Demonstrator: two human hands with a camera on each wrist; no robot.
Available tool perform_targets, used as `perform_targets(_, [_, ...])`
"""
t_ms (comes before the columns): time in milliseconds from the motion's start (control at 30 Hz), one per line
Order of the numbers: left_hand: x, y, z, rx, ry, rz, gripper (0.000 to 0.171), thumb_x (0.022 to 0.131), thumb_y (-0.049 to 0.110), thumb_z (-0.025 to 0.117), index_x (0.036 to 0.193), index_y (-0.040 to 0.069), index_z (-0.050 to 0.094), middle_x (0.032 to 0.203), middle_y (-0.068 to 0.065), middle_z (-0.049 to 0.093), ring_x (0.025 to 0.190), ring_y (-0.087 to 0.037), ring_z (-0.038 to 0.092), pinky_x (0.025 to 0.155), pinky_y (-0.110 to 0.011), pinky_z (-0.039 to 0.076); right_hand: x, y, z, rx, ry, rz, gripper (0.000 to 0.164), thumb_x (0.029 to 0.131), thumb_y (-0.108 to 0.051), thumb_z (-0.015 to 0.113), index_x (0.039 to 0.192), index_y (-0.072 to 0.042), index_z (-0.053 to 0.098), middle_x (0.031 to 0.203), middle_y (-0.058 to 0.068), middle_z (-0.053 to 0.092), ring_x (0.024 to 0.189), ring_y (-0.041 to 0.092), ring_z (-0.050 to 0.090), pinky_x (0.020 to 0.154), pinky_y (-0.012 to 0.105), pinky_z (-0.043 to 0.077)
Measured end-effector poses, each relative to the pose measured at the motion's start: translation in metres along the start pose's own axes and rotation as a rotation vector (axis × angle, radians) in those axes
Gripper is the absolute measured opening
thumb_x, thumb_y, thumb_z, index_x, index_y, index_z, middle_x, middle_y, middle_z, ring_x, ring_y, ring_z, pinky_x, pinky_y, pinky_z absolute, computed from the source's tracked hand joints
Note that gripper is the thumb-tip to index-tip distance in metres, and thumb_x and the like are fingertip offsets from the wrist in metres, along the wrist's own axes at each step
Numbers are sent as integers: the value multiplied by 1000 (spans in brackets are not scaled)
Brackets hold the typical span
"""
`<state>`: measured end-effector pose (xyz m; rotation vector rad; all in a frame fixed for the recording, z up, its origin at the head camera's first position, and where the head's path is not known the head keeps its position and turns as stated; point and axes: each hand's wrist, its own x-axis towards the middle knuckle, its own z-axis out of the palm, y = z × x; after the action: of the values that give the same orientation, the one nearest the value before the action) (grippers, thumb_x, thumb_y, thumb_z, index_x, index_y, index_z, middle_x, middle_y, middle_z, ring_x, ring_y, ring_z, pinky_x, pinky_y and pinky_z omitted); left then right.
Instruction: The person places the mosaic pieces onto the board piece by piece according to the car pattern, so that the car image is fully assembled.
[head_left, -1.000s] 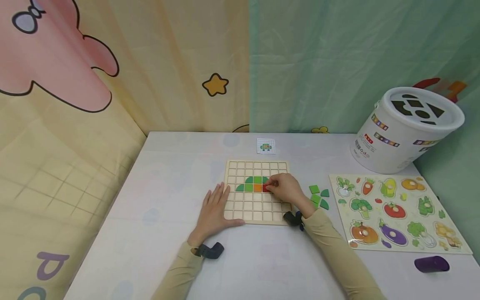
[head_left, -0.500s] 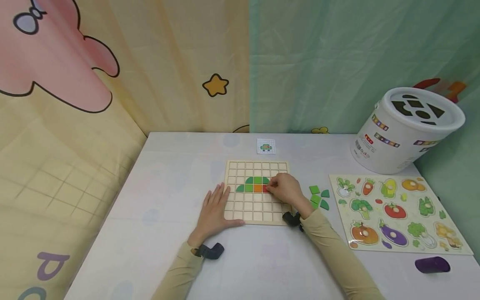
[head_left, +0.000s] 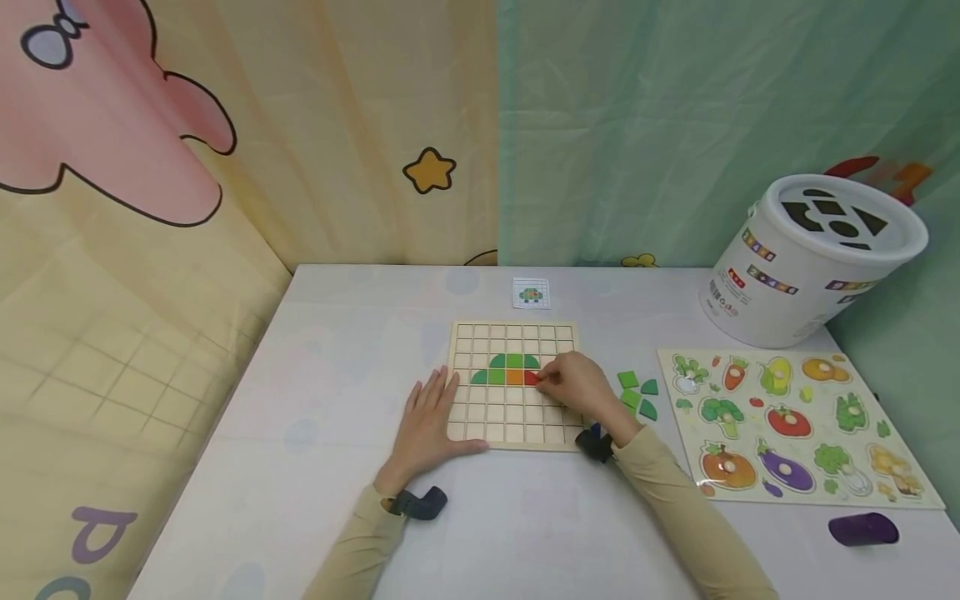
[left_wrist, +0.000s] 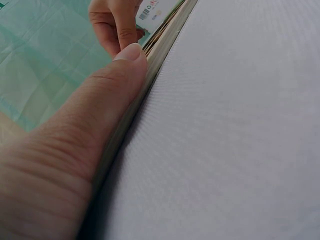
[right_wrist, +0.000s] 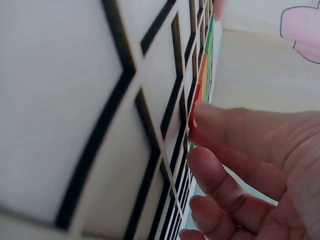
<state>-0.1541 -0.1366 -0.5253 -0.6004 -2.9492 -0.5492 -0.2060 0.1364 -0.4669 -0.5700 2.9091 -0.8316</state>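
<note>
A wooden grid board (head_left: 497,412) lies on the table. Green tiles (head_left: 514,361) and an orange tile (head_left: 515,377) fill some of its middle cells. Beside the orange one sits a red tile (head_left: 530,378), its right side partly covered by fingers. My right hand (head_left: 579,386) pinches this red tile (right_wrist: 196,100) between thumb and index finger at the board's surface; the other fingers are loosely bent. With fingers spread, my left hand (head_left: 426,427) rests along the board's left side. In the left wrist view, the left thumb (left_wrist: 95,115) lies against the board's front edge.
Several loose green tiles (head_left: 628,379) lie right of the board. A small picture card (head_left: 531,293) is behind it. Farther right are a vegetable puzzle board (head_left: 750,417), a white bucket (head_left: 787,292) with a cut-out lid, and a dark purple object (head_left: 863,529).
My right hand has shifted slightly right, so more of the red tile and the green tile above it show. My left hand stays in place on the board.
</note>
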Motion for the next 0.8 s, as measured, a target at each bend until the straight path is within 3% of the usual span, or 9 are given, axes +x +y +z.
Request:
perform_targets(167, [0, 0, 2, 0, -5, 3, 118, 68, 81, 57, 152, 7, 20, 157, -13, 14, 143, -24, 7, 114, -43, 2, -11, 10, -6, 43, -5, -29, 16, 85, -20, 72, 95, -8, 76, 75, -5, 60, 66, 13, 49, 58, 29, 43])
perform_targets(400, [-1, 1, 1, -8, 5, 10, 119, 67, 81, 58, 151, 5, 22, 156, -14, 15, 143, -26, 9, 114, -44, 4, -32, 26, -33, 83, 100, 11, 17, 87, -19, 70, 98, -6, 74, 80, -1, 62, 72, 17, 53, 61, 32, 44])
perform_targets(633, [1, 1, -2, 7, -30, -10, 120, 67, 82, 56, 152, 6, 18, 157, -13, 11, 143, -24, 4, 114, -42, 0, -51, 49, -63, 67, 249, 26, 18, 90, -20, 68, 99, -4, 73, 85, 4, 65, 73, 20, 55, 56, 31, 45])
perform_targets(800, [0, 1, -2, -6, -26, -10, 119, 67, 82, 56, 151, 6, 19, 157, -13, 11, 143, -25, 5, 114, -42, 0, -63, 62, -72, 77, 285, 91, 22, 89, -24, 68, 98, -4, 72, 81, 2, 64, 72, 20, 52, 49, 35, 44])
